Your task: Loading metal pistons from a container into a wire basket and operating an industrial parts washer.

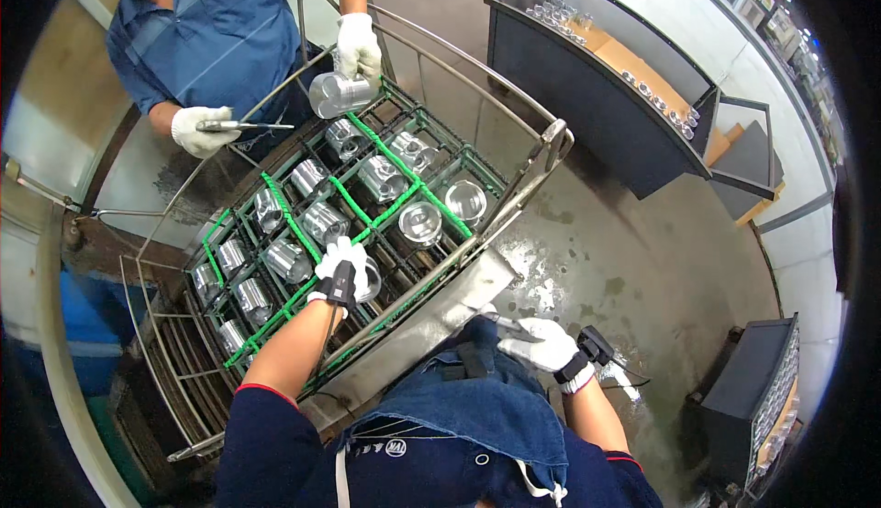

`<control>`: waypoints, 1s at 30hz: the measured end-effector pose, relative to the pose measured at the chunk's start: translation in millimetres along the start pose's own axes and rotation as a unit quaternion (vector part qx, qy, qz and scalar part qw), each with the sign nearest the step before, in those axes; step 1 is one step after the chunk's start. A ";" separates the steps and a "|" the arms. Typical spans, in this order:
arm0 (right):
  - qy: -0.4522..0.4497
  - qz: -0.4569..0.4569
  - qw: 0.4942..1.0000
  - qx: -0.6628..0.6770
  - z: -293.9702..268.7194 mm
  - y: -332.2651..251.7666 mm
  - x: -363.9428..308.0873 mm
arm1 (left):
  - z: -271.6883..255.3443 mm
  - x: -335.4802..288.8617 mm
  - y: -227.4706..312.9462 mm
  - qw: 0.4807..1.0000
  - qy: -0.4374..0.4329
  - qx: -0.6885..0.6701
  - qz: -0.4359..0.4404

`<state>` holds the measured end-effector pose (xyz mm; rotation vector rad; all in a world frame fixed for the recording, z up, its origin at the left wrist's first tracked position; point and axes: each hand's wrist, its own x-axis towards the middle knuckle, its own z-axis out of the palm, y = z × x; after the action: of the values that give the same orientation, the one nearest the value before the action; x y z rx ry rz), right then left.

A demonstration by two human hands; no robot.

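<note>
Rows of shiny metal engine pistons (pixel 381 178) sit in a wire rack (pixel 353 210) whose dividers are partly covered in green. My left hand (pixel 342 265), in a white glove, grips a piston (pixel 371 280) at the rack's near side; its fingers are partly hidden by the hand's back. In front of my body, at the right, my gloved right hand (pixel 543 346) is closed around a slim grey metal tool (pixel 503 323). The tool's exact kind is not clear. Two pistons (pixel 420 223) stand with their round open ends facing up near the rack's right corner.
Across the rack a person in blue holds a piston (pixel 341 95) and a slim metal tool (pixel 243 126). A metal guard rail (pixel 440 63) surrounds the rack. Dark bins with small metal parts stand at back right (pixel 587 77) and lower right (pixel 748 370). The floor (pixel 587 260) looks wet.
</note>
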<state>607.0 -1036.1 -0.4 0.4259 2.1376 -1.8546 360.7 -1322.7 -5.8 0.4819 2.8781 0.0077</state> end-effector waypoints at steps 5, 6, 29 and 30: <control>-0.141 0.043 0.984 0.099 -3.9 -52.6 -25.5 | -46.1 -7.2 -16.0 0.982 0.086 -0.165 0.031; -0.166 0.016 0.981 0.098 -3.8 -65.8 -28.9 | -47.5 -11.0 -31.1 0.951 0.135 -0.271 0.065; -0.039 -0.020 0.966 0.254 19.2 -123.6 -11.4 | -123.7 -64.7 -14.5 0.531 -0.012 -0.847 0.031; -0.043 -0.026 0.976 0.212 14.0 -115.0 -3.4 | -129.4 -64.4 -9.7 0.477 -0.048 -0.878 0.012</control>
<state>564.7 -1065.4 103.5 0.3712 1.7055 -2.3181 388.6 -1348.6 134.0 -0.0218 1.2494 2.3344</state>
